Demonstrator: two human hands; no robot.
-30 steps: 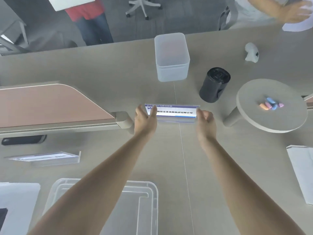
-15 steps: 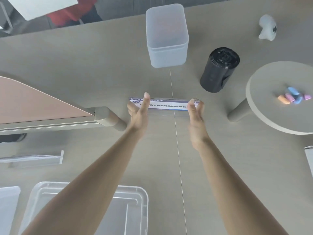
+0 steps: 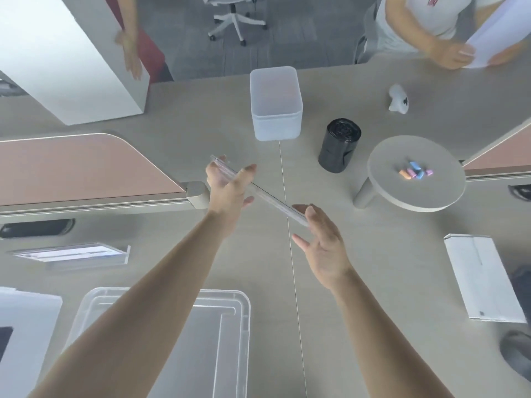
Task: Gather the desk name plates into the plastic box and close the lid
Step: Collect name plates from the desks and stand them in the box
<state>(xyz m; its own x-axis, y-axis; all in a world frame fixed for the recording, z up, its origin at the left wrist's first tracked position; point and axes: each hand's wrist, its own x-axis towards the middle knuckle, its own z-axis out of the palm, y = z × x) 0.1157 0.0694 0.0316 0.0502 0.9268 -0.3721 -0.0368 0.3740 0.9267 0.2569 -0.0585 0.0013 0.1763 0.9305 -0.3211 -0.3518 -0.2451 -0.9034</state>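
Observation:
A clear acrylic name plate [image 3: 267, 196] is off the desk, held edge-on and slanted between both hands. My left hand [image 3: 230, 191] grips its far left end and my right hand [image 3: 321, 242] holds its near right end. A second name plate [image 3: 71, 254] lies on the desk at the left. A clear plastic lid or box [image 3: 224, 326] sits at the near edge, partly hidden under my left forearm. A frosted plastic box [image 3: 275, 104], open at the top, stands farther back at centre.
A black roll [image 3: 339, 145] stands right of the frosted box. A round stand [image 3: 413, 196] holds small coloured pieces. A white carton [image 3: 485, 280] lies at right, a desk divider [image 3: 86, 170] at left. Two people stand across the desk; one holds paper.
The name plate stood on the desk between my hands. Both hands have now lifted it and turned it to a diagonal, its right end nearer me.

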